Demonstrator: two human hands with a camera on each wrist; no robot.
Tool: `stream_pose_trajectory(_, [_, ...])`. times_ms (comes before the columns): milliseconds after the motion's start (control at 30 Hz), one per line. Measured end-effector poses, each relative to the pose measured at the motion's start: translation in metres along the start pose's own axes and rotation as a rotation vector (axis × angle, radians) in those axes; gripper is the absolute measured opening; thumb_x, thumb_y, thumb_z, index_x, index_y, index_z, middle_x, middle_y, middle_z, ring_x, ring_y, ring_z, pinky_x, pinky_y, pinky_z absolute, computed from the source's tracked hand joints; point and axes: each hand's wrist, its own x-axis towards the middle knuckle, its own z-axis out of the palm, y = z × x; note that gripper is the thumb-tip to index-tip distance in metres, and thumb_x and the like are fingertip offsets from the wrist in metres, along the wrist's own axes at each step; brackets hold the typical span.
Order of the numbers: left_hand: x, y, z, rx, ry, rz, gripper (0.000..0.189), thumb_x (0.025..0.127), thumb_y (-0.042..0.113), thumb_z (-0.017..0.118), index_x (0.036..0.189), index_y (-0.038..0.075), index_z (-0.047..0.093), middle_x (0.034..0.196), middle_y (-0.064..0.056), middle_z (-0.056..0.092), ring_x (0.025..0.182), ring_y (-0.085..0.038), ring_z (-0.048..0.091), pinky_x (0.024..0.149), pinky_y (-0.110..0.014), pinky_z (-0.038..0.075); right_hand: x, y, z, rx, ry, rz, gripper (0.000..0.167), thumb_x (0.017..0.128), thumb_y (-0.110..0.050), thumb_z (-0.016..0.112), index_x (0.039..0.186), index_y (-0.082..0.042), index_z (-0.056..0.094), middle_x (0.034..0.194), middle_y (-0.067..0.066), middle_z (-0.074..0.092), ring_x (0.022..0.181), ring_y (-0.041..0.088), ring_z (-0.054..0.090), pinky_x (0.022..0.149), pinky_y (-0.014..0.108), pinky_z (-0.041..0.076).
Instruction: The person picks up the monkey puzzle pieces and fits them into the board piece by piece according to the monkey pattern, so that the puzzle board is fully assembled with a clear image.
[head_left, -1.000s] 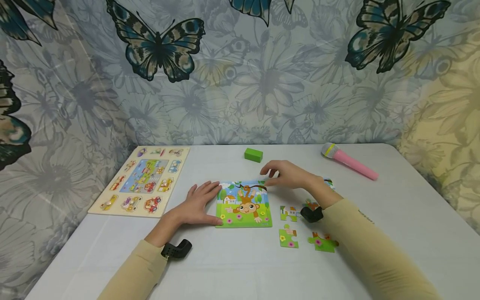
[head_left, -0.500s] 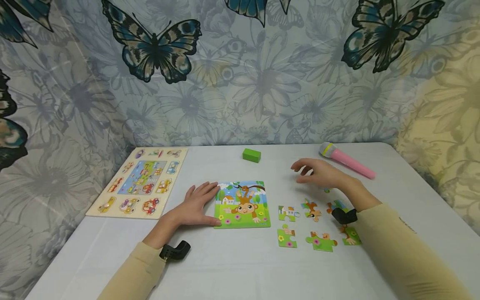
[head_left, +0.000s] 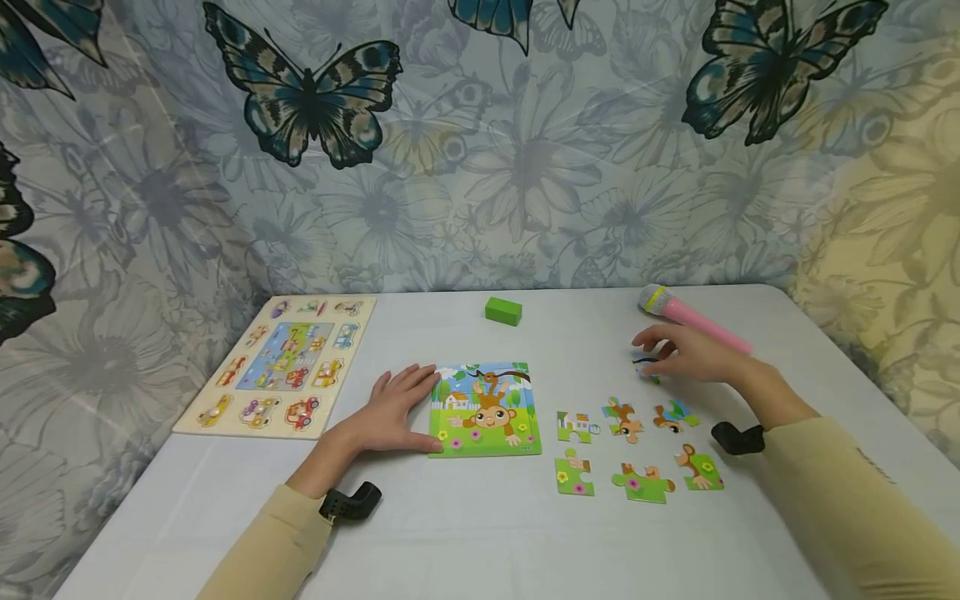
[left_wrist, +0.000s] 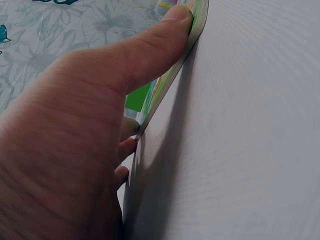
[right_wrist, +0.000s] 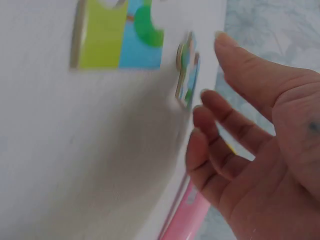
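Note:
My left hand [head_left: 393,410] rests at the left edge of a square monkey puzzle board [head_left: 491,421], fingers spread. In the left wrist view its thumb [left_wrist: 155,50] lies on the board's edge. Over at the right, my right hand [head_left: 693,354] hovers above a small blue puzzle piece [head_left: 645,369], partly hidden under the fingers. The right wrist view has this piece [right_wrist: 188,70] just off the fingertips, with thumb and fingers apart and nothing between them. Several loose pieces lie nearer, among them a house piece [head_left: 576,427] and a green flower piece [head_left: 643,483].
A pink toy microphone [head_left: 705,325] lies behind my right hand. One green block [head_left: 503,311] sits at the back of the white table [head_left: 480,533]. To the left lies a wooden vehicle puzzle board [head_left: 213,379]. A butterfly-patterned cloth [head_left: 525,167] hangs behind the table.
From beside the board's upper right corner, my right hand has moved right to the blue piece, uncovering several loose pieces. My left hand stays at the board's left edge.

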Motion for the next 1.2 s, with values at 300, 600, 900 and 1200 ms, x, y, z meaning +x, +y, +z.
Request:
stream_pose_trajectory(300, [-0.001, -0.001, -0.001, -0.004, 0.003, 0.005, 0.107, 0.077, 0.057, 0.079, 0.157, 0.002, 0.033, 0.163, -0.016, 0.027, 0.151, -0.04, 0.014, 0.113, -0.068, 0.003, -0.001, 0.014, 0.002, -0.031, -0.024, 0.056, 0.047, 0.085, -0.019, 0.084, 0.118, 0.008, 0.066, 0.111, 0.013, 0.066, 0.1, 0.031, 0.061, 0.089, 0.051, 0.049])
stream_pose_trajectory(600, [-0.001, 0.0, 0.0, 0.0, 0.002, -0.004, 0.107, 0.077, 0.057, 0.079, 0.157, 0.003, 0.034, 0.163, -0.015, 0.027, 0.151, -0.038, 0.014, 0.114, -0.067, 0.002, -0.001, 0.013, 0.001, -0.04, -0.013, 0.045, 0.043, 0.083, -0.016, 0.085, 0.111, 0.005, 0.061, 0.102, 0.01, 0.062, 0.092, 0.027, 0.06, 0.081, 0.042, 0.051])
stream_pose_trajectory(900, [0.0, -0.001, 0.001, -0.002, 0.004, -0.002, 0.107, 0.077, 0.058, 0.078, 0.157, 0.003, 0.034, 0.163, -0.014, 0.027, 0.151, -0.038, 0.014, 0.114, -0.066, 0.002, -0.002, 0.017, 0.003, 0.037, 0.061, -0.032, 0.025, 0.086, -0.002, 0.079, 0.103, 0.002, 0.061, 0.094, 0.007, 0.058, 0.086, 0.02, 0.058, 0.074, 0.028, 0.052])
stream_pose_trajectory(1200, [0.0, -0.003, 0.001, 0.001, 0.004, -0.001, 0.108, 0.076, 0.06, 0.078, 0.158, 0.004, 0.034, 0.163, -0.014, 0.027, 0.151, -0.038, 0.014, 0.114, -0.067, 0.003, -0.002, 0.001, -0.004, 0.129, 0.043, -0.036, 0.018, 0.092, 0.006, 0.069, 0.109, 0.006, 0.062, 0.1, 0.012, 0.058, 0.084, 0.02, 0.062, 0.071, 0.026, 0.051])
